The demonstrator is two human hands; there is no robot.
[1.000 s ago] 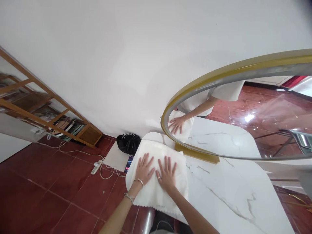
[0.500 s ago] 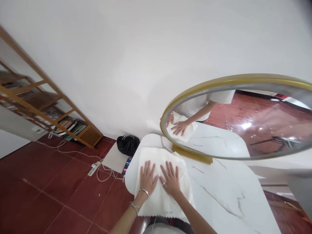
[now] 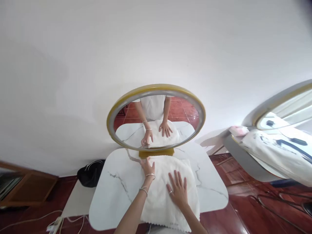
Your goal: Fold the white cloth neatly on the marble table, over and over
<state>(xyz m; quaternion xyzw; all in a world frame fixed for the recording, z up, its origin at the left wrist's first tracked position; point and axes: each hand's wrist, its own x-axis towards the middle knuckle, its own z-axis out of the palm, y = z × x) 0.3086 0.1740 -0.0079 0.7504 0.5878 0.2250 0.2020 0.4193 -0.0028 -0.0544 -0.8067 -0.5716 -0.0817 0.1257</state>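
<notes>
Having shifted away from the left edge of the white, marble-veined desk (image 3: 110, 195), the cream-white square cloth with scalloped edges (image 3: 168, 208) is now lying around the middle, stretching from the foot of the oval gold-framed mirror (image 3: 156, 85) to the near edge. It is spreading beneath the right hand (image 3: 179, 191) and partly beneath the left hand (image 3: 148, 168). The left hand is moving up to the cloth's far left corner, its fingers bending there — whether they are pinching the fabric, I cannot tell. The right hand is resting flat, fingers spreading wide, on the cloth's right half — well apart from the left. Beyond the desk's left edge, a black bag (image 3: 90, 174) is sitting on a pale surface (image 3: 79, 198).
</notes>
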